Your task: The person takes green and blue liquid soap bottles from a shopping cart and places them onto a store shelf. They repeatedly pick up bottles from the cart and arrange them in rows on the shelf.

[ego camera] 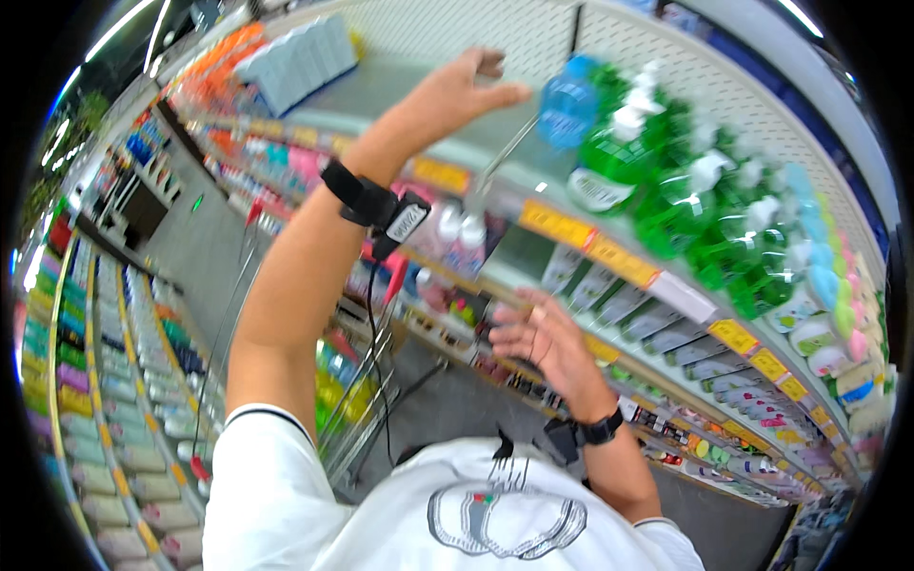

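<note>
Over the upper store shelf, my left hand [475, 89] is raised with thumb and fingers apart and nothing in its grasp. A short gap separates its thumb from a clear blue bottle [568, 107] standing at the end of a row. Beside that bottle is a green pump bottle [620, 160] with a white pump head, the front one of several. Lower down, my right hand [550, 350] hangs in front of the shelf below, its fingers spread and nothing held. White-labelled boxes or packs [600, 296] line that lower shelf close to its fingers.
Yellow price tags [557, 220] run along the shelf edge, and a metal divider rod [510, 150] crosses the upper shelf. A shopping cart [357, 400] holding bottles stands at my left. Across the aisle is another stocked shelf [121, 400]. White packs [300, 61] sit further along.
</note>
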Demonstrator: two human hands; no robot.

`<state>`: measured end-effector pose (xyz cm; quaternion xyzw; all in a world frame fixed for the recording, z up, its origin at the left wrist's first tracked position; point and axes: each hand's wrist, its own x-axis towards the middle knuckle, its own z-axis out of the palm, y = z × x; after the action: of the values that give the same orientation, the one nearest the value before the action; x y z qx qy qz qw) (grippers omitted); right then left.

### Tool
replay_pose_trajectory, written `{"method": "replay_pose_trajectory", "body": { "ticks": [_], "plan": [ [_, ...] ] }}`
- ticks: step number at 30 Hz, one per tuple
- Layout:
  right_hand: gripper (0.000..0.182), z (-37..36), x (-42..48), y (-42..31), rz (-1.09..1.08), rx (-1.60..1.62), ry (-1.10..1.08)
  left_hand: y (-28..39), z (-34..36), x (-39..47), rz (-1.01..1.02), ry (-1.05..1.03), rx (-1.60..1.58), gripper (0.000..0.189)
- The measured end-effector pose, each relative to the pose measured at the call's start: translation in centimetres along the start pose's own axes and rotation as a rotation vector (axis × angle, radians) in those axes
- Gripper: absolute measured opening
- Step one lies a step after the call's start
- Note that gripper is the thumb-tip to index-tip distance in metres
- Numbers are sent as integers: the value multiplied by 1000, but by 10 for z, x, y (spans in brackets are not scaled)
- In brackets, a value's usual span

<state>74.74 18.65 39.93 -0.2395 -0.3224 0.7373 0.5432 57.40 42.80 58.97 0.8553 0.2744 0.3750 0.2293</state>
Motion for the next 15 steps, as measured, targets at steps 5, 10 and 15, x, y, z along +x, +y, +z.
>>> {"method": "replay_pose_trajectory", "body": {
  "ticks": [5, 10, 15],
  "plan": [
    [39, 38, 34, 38, 121, 8, -172, 23, -67, -120, -193, 29, -238, 55],
    [39, 89, 69, 100, 314, -11, -292, 16, -142, -271, -597, 115, -133, 57],
    [39, 143, 92, 169, 502, -53, -376, -56, -208, -462, -901, 200, 126, 53]
  ]
}}
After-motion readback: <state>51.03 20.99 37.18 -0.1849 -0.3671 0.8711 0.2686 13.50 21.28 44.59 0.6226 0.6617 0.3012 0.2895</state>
